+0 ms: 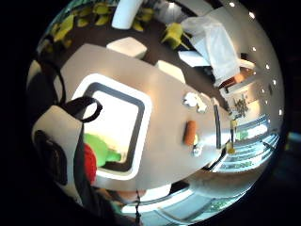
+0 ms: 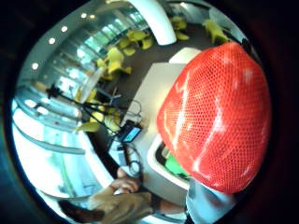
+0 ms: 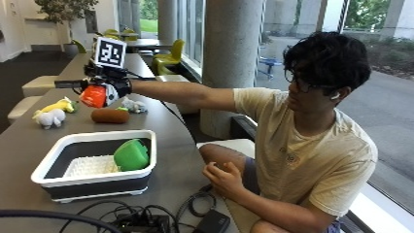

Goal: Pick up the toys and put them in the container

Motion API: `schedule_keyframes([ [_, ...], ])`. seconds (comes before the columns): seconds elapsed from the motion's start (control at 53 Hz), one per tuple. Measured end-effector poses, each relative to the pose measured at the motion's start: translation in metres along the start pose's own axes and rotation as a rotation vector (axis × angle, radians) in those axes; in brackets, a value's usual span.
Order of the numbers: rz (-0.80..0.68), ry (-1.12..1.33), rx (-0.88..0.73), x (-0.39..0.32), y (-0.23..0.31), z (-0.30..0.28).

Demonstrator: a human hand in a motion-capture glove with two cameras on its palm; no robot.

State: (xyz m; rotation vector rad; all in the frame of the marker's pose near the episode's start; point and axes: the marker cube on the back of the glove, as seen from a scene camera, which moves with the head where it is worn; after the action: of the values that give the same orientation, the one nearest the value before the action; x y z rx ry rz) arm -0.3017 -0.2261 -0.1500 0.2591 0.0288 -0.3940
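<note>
Outside view: a person is seated at the right of a long grey table, the right arm stretched out to the far left over the tabletop. The gloved right hand is raised above the table, and its fingers are curled round an orange-red toy covered in a fine net. The toy is held in the air, clear of the table surface, above and just left of a brown toy that lies on the table. A white-and-yellow stuffed animal is seen further left on the table, and a small pale toy lies just right of the brown one. Nearer to the camera a white-rimmed, dark-walled container stands on the table; a green toy is leaned inside it against its right wall. The bare hand is held at the person's lap, well apart from the toys. Cables lie on the near edge of the table. Thumb side palm view: much of the field is filled by the netted red toy, close against the palm. Little finger side palm view: the container with the green toy in it is seen below the hand, and the brown toy lies on the table beyond it.
</note>
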Motion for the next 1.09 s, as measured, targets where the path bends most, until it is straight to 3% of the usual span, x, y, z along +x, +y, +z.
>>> schedule_keyframes([
  [0.302, 0.054, 0.022, -0.237, 0.008, 0.016, 0.015],
  [0.49, 0.047, 0.046, -0.307, 0.015, 0.025, 0.019],
  [0.585, 0.109, 0.003, -0.316, 0.011, 0.029, 0.019],
  [0.66, 0.063, 0.095, -0.314, 0.022, 0.031, 0.015],
  [0.981, 0.035, 0.038, -0.277, 0.042, 0.054, 0.014],
  [1.094, 0.118, -0.016, -0.275, 0.047, 0.071, 0.012],
])
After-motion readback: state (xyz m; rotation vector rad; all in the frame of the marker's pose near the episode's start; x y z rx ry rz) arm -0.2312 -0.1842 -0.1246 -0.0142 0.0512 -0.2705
